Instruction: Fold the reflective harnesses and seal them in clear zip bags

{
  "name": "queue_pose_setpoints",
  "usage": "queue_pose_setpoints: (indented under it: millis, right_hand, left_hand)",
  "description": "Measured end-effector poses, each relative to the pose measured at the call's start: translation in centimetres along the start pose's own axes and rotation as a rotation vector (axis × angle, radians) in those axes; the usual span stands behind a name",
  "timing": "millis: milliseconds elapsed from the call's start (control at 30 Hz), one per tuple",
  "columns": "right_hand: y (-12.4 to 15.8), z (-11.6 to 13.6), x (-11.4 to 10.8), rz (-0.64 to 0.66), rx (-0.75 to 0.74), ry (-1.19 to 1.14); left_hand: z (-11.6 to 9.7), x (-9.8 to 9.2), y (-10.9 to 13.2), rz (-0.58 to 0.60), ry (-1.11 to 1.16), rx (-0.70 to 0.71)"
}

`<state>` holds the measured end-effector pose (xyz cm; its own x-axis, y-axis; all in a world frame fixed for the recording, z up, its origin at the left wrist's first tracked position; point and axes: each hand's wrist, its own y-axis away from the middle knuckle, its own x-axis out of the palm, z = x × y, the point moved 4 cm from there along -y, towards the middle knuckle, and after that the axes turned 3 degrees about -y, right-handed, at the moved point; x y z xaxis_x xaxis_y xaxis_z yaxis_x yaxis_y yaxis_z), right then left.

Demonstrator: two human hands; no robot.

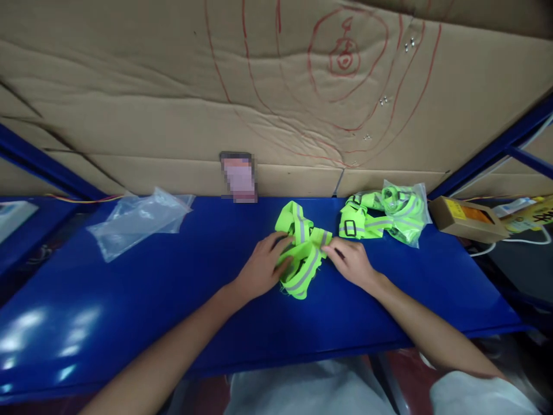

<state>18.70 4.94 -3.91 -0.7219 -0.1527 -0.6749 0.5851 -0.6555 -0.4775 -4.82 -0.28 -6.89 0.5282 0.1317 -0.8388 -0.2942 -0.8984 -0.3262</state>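
A bundle of lime-green reflective strap (303, 271) with a silver stripe lies loosely looped on the blue table. My left hand (262, 266) curls around its left side, thumb and fingers on the folds. At the upper right of the bundle, my right hand (349, 260) pinches the strap's edge between thumb and fingers. Frayed threads show at the bundle's lower left. Just beyond my right hand lies another green reflective strap (371, 225) with a black buckle, beside a clear bag holding a rolled green strap (404, 210).
Clear plastic bags (140, 225) lie at the left on the blue table (181, 311). A phone with a blurred screen (239, 177) leans on the cardboard wall (129, 115), which bears red rings. A small cardboard box (469, 219) stands at the right, near cables and blue frame posts.
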Motion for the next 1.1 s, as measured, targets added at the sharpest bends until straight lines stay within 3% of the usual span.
queue_pose_setpoints:
  millis: [133, 333, 533, 767, 933, 1100]
  right_hand:
    - [0.3, 1.0, -0.5, -0.143, 0.084, -0.110]
    - [0.9, 0.6, -0.1, -0.109, 0.042, -0.120]
    - [0.8, -0.9, -0.2, -0.220, 0.140, -0.205]
    - [0.7, -0.4, 0.3, -0.011, 0.153, -0.343]
    - [0.3, -1.1, 1.0, -0.030, 0.221, -0.277]
    - [-0.5, -0.7, 0.3, -0.160, 0.230, -0.086]
  left_hand:
    - [-0.2, 0.5, 0.2, 0.107, -0.105, 0.038]
    - [-0.4, 0.2, 0.3, 0.149, -0.130, 0.045]
    - [-0.5, 0.3, 0.5, 0.154, -0.188, 0.064]
    - [-0.7, 0.2, 0.5, 0.124, -0.210, 0.096]
    - [-0.6, 0.1, 0.4, 0.121, -0.200, 0.097]
    - [-0.4, 0.3, 0.6, 0.120, -0.188, 0.119]
